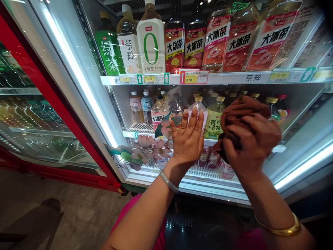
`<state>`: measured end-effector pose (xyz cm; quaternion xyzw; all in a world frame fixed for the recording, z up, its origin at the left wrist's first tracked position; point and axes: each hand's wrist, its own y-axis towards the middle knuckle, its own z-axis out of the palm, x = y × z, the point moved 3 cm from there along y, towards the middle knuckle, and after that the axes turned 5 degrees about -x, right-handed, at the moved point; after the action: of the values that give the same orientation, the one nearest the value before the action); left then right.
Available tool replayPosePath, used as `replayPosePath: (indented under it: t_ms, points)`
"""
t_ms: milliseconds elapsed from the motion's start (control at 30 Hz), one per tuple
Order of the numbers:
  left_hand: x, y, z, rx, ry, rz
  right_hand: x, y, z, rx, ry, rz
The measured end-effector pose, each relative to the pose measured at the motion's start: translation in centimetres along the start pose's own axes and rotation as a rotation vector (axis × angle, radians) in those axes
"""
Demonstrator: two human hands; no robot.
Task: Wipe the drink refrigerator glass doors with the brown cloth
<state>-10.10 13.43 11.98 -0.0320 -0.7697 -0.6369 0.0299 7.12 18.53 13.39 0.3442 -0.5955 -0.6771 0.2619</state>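
Left hand (186, 142): grip released, fingers spread, palm apparently flat on glass door (179, 89). Right hand (251, 142): grasping bunched brown cloth (240, 109) in front of the door; contact unclear. Reads as wiping; next stroke calls for cloth pressed flat, easy over floral decal (149, 147). Tea bottles (174, 45) shelved behind.

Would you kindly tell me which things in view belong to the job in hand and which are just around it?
In use:
- brown cloth, held in the right hand
- flower-patterned glass, with the left hand spread, seemingly against it

Just around:
- upper-shelf bottles
- lower-shelf bottles
- price labels
- red frame at left
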Motion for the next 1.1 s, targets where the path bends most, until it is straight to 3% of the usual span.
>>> replayPosePath:
  t_ms: [67, 167, 300, 400, 567, 667, 800, 900, 1033, 1100]
  points:
    - [-0.4, 0.0, 0.2, 0.014, -0.005, 0.007, -1.4, 0.2, -0.5, -0.067, -0.02, 0.082]
    - [-1.3, -0.1, 0.5, 0.007, -0.018, 0.038, -1.0, -0.4, -0.4, -0.08, -0.022, 0.106]
    - [-2.4, -0.1, 0.9, -0.03, -0.032, 0.051, 1.2, -1.7, 0.2, 0.004, 0.013, -0.024]
    - [-2.8, 0.1, 1.3, -0.029, -0.023, 0.03, 0.2, -1.6, -0.4, 0.065, 0.002, -0.095]
    - [-3.1, 0.3, 1.7, -0.038, -0.015, 0.007, -3.9, -0.6, -2.2, -0.067, -0.061, 0.094]
    - [-3.2, 0.3, 1.8, -0.049, -0.023, 0.006, -3.1, -1.3, -1.8, -0.056, -0.058, 0.168]
    - [-3.4, 0.4, 1.8, -0.056, -0.032, -0.005, -0.5, -2.4, -0.8, 0.02, 0.001, 0.013]
    - [-3.4, 0.3, 1.8, -0.042, -0.047, -0.015, -0.9, -2.2, -1.1, 0.061, 0.015, -0.084]
    - [-3.9, 0.0, 1.9, -0.017, -0.069, 0.002, -3.4, -1.0, -2.1, 0.0, -0.038, 0.058]
    - [-4.4, -0.2, 2.0, -0.01, -0.081, 0.026, -3.4, -0.9, -2.1, -0.044, -0.041, 0.126]
